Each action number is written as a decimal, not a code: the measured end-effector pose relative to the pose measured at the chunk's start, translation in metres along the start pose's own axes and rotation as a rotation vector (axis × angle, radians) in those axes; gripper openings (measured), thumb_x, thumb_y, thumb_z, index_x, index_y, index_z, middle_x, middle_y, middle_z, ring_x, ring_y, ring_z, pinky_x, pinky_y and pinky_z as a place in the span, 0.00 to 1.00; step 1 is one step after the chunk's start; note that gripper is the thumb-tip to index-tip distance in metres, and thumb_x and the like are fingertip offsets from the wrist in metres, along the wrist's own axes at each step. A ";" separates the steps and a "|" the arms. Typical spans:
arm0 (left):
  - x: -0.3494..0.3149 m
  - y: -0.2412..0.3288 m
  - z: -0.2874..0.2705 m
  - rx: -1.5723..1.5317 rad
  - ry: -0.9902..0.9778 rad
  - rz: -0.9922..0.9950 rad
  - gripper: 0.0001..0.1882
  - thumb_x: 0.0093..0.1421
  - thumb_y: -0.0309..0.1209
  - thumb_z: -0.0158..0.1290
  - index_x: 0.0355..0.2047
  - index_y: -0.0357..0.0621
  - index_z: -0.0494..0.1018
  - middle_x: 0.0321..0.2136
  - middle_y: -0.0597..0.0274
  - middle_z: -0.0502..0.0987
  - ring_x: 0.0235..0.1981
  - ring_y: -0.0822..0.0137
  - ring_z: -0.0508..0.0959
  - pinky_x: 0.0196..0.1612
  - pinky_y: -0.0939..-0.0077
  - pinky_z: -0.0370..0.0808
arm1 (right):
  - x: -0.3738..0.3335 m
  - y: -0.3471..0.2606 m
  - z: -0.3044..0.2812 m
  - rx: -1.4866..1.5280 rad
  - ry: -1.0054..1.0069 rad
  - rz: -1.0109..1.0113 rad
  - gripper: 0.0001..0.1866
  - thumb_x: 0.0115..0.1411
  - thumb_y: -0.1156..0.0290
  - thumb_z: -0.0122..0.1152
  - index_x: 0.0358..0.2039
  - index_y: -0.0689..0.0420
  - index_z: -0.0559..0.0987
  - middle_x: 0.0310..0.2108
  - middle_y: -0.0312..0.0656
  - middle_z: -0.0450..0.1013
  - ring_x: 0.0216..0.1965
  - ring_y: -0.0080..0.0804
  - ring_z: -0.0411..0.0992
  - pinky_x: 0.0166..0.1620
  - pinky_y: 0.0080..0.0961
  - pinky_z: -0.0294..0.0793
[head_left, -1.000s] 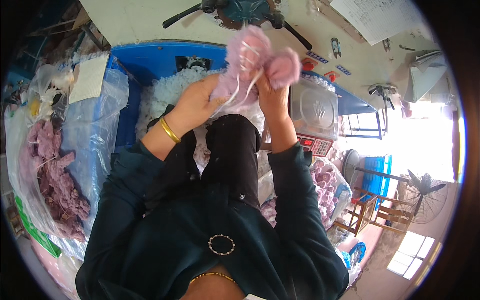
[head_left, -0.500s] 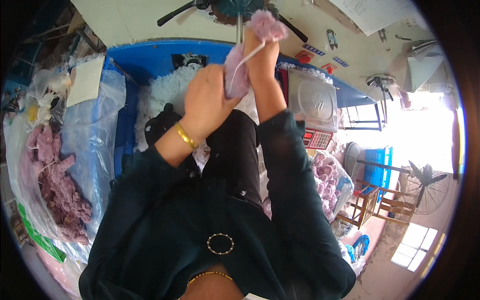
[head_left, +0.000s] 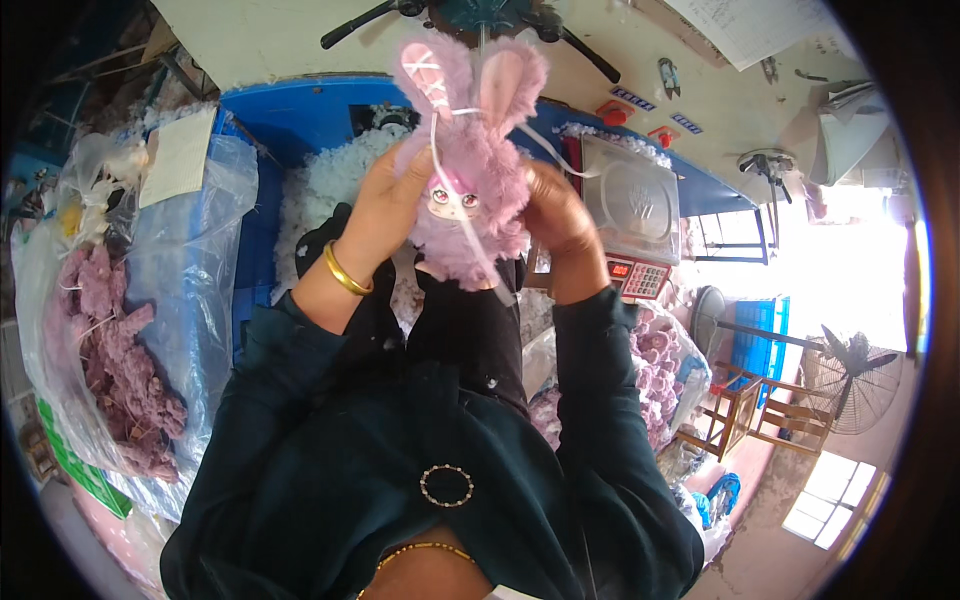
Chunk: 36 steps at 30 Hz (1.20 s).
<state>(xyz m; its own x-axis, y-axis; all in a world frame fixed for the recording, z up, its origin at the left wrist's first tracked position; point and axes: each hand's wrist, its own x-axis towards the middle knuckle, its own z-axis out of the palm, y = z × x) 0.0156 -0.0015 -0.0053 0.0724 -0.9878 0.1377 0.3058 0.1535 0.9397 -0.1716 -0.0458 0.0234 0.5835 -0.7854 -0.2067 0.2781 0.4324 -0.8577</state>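
A fluffy pink plush doll (head_left: 475,160) with long rabbit ears and a small printed face is held up in front of my knees, its face toward me. My left hand (head_left: 385,205) grips its left side, thumb on the fur. On the other side my right hand (head_left: 560,210) holds it, with the fingers partly hidden by the fur. A white ribbon (head_left: 470,235) hangs across the doll's front, and another white strand sticks out at the right. White lacing crosses the left ear.
A blue-edged bench (head_left: 300,100) with a metal nozzle machine (head_left: 485,20) is ahead. White stuffing (head_left: 335,185) lies below. Pink plush skins (head_left: 110,350) fill a plastic-lined bin at left. At right are a red scale (head_left: 640,278), bagged pink plush (head_left: 655,350), a wooden chair (head_left: 735,405) and a fan (head_left: 850,380).
The plush doll has come down away from the metal nozzle and turned, so its face and ears show. My hands have moved apart to its two sides.
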 end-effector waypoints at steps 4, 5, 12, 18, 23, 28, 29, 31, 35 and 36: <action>-0.006 -0.009 0.000 0.138 0.030 0.056 0.21 0.67 0.42 0.44 0.45 0.34 0.71 0.35 0.64 0.75 0.39 0.74 0.73 0.44 0.79 0.71 | -0.002 0.018 0.000 0.132 -0.250 0.067 0.23 0.53 0.61 0.68 0.44 0.62 0.73 0.28 0.33 0.71 0.23 0.17 0.65 0.20 0.17 0.60; -0.008 -0.011 0.001 -0.002 0.021 0.021 0.20 0.66 0.41 0.45 0.45 0.34 0.71 0.35 0.63 0.75 0.39 0.74 0.73 0.44 0.79 0.71 | 0.000 0.014 0.005 -0.018 -0.183 0.098 0.22 0.52 0.61 0.68 0.41 0.62 0.74 0.27 0.32 0.71 0.23 0.16 0.66 0.20 0.18 0.60; 0.003 0.005 0.001 -0.518 -0.045 -0.646 0.16 0.61 0.31 0.46 0.46 0.36 0.71 0.35 0.59 0.78 0.38 0.65 0.79 0.44 0.69 0.76 | -0.017 0.006 0.030 -1.465 -0.261 -0.451 0.17 0.48 0.56 0.64 0.20 0.54 0.71 0.20 0.46 0.69 0.22 0.48 0.69 0.25 0.39 0.66; 0.015 -0.002 0.007 -0.805 -0.151 -0.353 0.26 0.64 0.44 0.44 0.54 0.37 0.65 0.49 0.51 0.72 0.48 0.61 0.76 0.48 0.65 0.75 | 0.012 -0.011 0.035 -1.590 0.152 -0.898 0.11 0.48 0.62 0.60 0.16 0.53 0.71 0.16 0.43 0.68 0.19 0.45 0.69 0.21 0.38 0.66; 0.012 0.006 0.021 -0.136 0.047 -0.313 0.19 0.59 0.46 0.55 0.39 0.44 0.68 0.36 0.63 0.73 0.37 0.67 0.77 0.38 0.72 0.76 | 0.106 -0.036 0.004 -1.513 0.509 -0.835 0.13 0.46 0.59 0.59 0.17 0.56 0.75 0.18 0.47 0.70 0.23 0.50 0.70 0.26 0.41 0.68; 0.005 0.021 0.027 0.795 0.002 0.112 0.18 0.52 0.37 0.60 0.33 0.37 0.67 0.28 0.54 0.73 0.28 0.59 0.76 0.28 0.70 0.72 | 0.091 -0.028 0.003 -1.506 0.460 -0.850 0.13 0.45 0.62 0.59 0.15 0.58 0.72 0.16 0.49 0.68 0.20 0.50 0.67 0.23 0.38 0.66; 0.002 0.015 0.027 0.860 0.006 0.154 0.18 0.51 0.36 0.60 0.33 0.36 0.67 0.28 0.50 0.73 0.28 0.55 0.76 0.28 0.68 0.72 | 0.087 -0.026 0.006 -1.470 0.456 -0.873 0.13 0.44 0.63 0.60 0.15 0.58 0.72 0.16 0.49 0.67 0.19 0.50 0.66 0.22 0.37 0.66; -0.007 0.010 0.027 0.969 -0.003 0.211 0.17 0.49 0.34 0.60 0.33 0.34 0.67 0.29 0.45 0.72 0.29 0.48 0.74 0.30 0.63 0.71 | 0.074 -0.020 0.015 -1.398 0.454 -0.907 0.12 0.44 0.64 0.60 0.15 0.59 0.71 0.15 0.49 0.66 0.17 0.49 0.65 0.21 0.36 0.65; -0.018 -0.001 0.008 0.901 -0.092 0.409 0.15 0.52 0.31 0.57 0.36 0.34 0.69 0.28 0.46 0.73 0.32 0.46 0.75 0.36 0.59 0.73 | 0.049 -0.013 0.018 -1.368 0.388 -0.719 0.09 0.44 0.66 0.61 0.15 0.56 0.75 0.16 0.47 0.68 0.20 0.48 0.69 0.22 0.36 0.67; -0.015 0.005 0.006 0.824 -0.123 0.489 0.14 0.53 0.31 0.56 0.37 0.34 0.70 0.28 0.48 0.74 0.33 0.49 0.76 0.37 0.60 0.73 | 0.041 -0.014 0.023 -1.309 0.383 -0.643 0.09 0.45 0.66 0.61 0.15 0.57 0.75 0.15 0.48 0.68 0.21 0.49 0.69 0.23 0.35 0.67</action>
<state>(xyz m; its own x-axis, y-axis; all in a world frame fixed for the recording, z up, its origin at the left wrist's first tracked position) 0.0105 0.0139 -0.0009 -0.0997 -0.8224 0.5602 -0.4974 0.5288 0.6877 -0.1342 -0.0737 0.0375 0.3440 -0.8359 0.4276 -0.5764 -0.5475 -0.6066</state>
